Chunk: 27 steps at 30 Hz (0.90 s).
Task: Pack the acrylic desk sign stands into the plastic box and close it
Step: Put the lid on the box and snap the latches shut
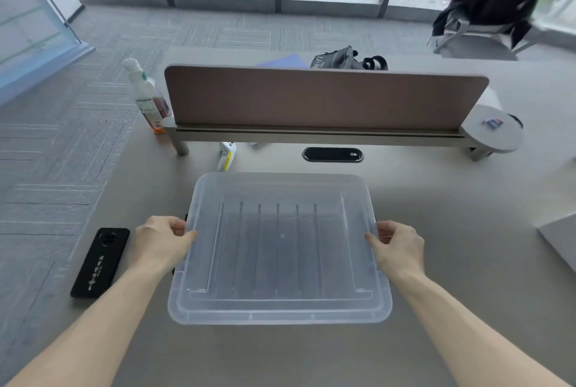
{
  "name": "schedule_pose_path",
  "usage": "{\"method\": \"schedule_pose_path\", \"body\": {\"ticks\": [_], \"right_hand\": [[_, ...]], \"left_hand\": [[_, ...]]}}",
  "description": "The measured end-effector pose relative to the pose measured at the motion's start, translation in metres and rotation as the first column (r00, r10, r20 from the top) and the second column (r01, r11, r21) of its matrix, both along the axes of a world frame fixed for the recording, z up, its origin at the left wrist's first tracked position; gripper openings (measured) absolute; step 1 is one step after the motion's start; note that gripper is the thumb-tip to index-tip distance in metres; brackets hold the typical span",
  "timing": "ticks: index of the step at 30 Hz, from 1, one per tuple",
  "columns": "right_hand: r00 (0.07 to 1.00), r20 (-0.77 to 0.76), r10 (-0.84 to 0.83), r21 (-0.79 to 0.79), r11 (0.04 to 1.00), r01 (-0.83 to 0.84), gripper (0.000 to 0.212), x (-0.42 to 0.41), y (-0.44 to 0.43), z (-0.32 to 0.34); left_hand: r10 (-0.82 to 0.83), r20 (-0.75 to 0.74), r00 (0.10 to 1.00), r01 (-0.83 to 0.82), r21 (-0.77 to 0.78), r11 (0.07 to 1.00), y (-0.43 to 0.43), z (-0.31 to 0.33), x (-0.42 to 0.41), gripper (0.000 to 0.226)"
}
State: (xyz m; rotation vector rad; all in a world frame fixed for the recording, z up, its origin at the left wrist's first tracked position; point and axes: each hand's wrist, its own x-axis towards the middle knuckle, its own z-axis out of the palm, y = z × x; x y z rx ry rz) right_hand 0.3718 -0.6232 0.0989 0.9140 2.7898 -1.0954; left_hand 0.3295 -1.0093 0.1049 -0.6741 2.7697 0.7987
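A translucent plastic box (280, 308) with its lid on stands in the middle of the desk in front of me. Through the lid I see several upright clear acrylic sign stands (277, 246) in a row inside. My left hand (162, 241) grips the lid's left edge, thumb on top, beside a black latch. My right hand (399, 246) grips the lid's right edge the same way.
A black phone (99, 263) lies left of the box. A brown desk divider (324, 99) runs across behind it, with a white bottle (145, 96) at its left end and a round grey shelf (494, 130) at its right. A grey slab (561, 240) lies at the right edge.
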Motion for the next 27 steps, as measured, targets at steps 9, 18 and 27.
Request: {"method": "schedule_pose_path", "body": {"ticks": [9,18,27], "right_hand": [[0.999,-0.034,0.012,0.004,1.0,-0.011,0.023,0.0,0.003,-0.008],[0.957,-0.023,0.29,0.276,0.922,-0.273,0.065,0.001,-0.029,-0.002],[0.663,0.241,0.708,0.321,0.587,-0.743,0.072,0.002,-0.101,-0.038]], "left_hand": [[0.035,-0.018,0.999,-0.035,0.006,0.999,-0.001,-0.007,0.0,0.017],[-0.328,-0.122,0.937,0.29,-0.254,0.923,0.032,0.0,0.008,0.069],[-0.688,0.087,0.721,0.686,-0.226,0.691,0.101,-0.034,0.015,0.078]]}}
